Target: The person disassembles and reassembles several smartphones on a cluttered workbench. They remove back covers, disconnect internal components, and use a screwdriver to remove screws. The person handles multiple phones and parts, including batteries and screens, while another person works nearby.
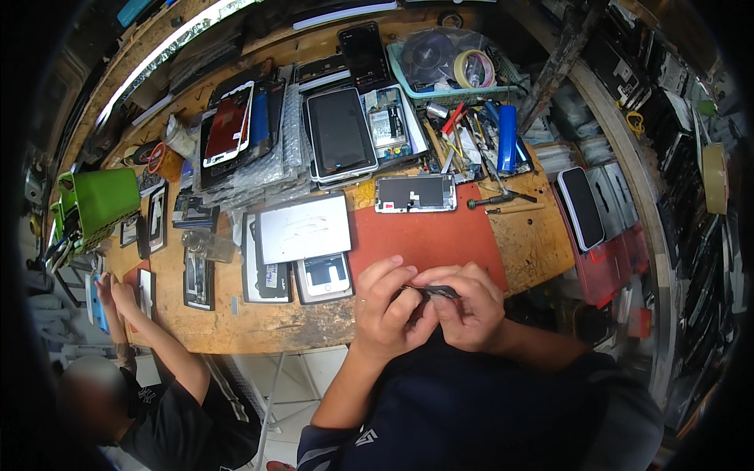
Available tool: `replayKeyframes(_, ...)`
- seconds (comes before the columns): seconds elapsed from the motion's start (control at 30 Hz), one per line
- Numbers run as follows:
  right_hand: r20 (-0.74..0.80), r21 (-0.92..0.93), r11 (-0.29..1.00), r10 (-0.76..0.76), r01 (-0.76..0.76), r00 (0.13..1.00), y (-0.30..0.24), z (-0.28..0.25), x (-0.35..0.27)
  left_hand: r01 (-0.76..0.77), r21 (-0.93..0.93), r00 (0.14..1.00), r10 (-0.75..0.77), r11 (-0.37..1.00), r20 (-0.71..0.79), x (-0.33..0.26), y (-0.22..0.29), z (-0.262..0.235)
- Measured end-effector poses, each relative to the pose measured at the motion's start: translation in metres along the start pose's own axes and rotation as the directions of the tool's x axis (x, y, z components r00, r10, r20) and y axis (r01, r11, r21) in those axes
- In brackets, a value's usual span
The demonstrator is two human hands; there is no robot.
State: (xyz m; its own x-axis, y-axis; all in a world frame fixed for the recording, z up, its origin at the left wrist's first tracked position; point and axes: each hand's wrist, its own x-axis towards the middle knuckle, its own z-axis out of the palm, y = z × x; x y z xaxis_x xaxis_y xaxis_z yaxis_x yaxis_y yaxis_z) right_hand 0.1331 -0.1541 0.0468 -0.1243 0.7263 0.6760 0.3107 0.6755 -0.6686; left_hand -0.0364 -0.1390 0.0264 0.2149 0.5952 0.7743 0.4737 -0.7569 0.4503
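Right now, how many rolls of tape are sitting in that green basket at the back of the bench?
1 that shows clearly: a pale tape roll in the right end of the green basket, beside a bagged dark disc. More could be hidden under the bag.

A: Staying open in front: bare red mat (428,235), only phone screen panel (415,193) lying at its far edge.

B: Blocking left: white tablet (305,228), white phone (326,276). Crowding far right: screwdriver (493,200), tool pile (479,141). Leaving bare wood bench (534,243) open right.
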Motion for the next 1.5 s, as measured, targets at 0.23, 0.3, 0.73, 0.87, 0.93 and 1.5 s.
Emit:
replayKeyframes(0.23, -0.133, 0.089, 0.996, 0.041, -0.029, 0.99, 0.002, 0.016, -0.023, -0.069, 0.072, 0.998, 0.069, 0.995, 0.0, -0.004, 0.0, 0.002)
replayKeyframes(0.3, -0.16, 0.124, 0.992, 0.054, -0.034, 0.986, 0.002, 0.02, -0.026, -0.087, 0.07, 0.996, 0.087, 0.994, -0.01, -0.003, 0.0, 0.002)
replayKeyframes(0.73, -0.167, 0.189, 0.982, 0.038, -0.005, 0.985, 0.0, 0.014, -0.036, -0.068, 0.119, 0.989, 0.052, 0.991, 0.136, 0.008, 0.0, -0.01)
replayKeyframes(0.87, -0.259, -0.108, 0.994, -0.034, 0.006, 0.965, 0.029, -0.018, -0.01, 0.009, 0.158, 0.995, -0.024, 0.987, 0.096, 0.012, -0.003, -0.008)
replayKeyframes(0.93, -0.271, -0.365, 0.897, 0.152, -0.248, 0.951, 0.07, -0.041, 0.02, 0.023, 0.171, 0.994, -0.041, 0.985, 0.099, 0.013, -0.001, -0.005)
replayKeyframes(1.5, 0.207, 0.205, 0.887, 0.375, -0.415, 0.904, -0.02, -0.031, 0.017, 0.092, 0.053, 0.983, -0.099, 0.994, 0.155, 0.024, 0.01, -0.006)
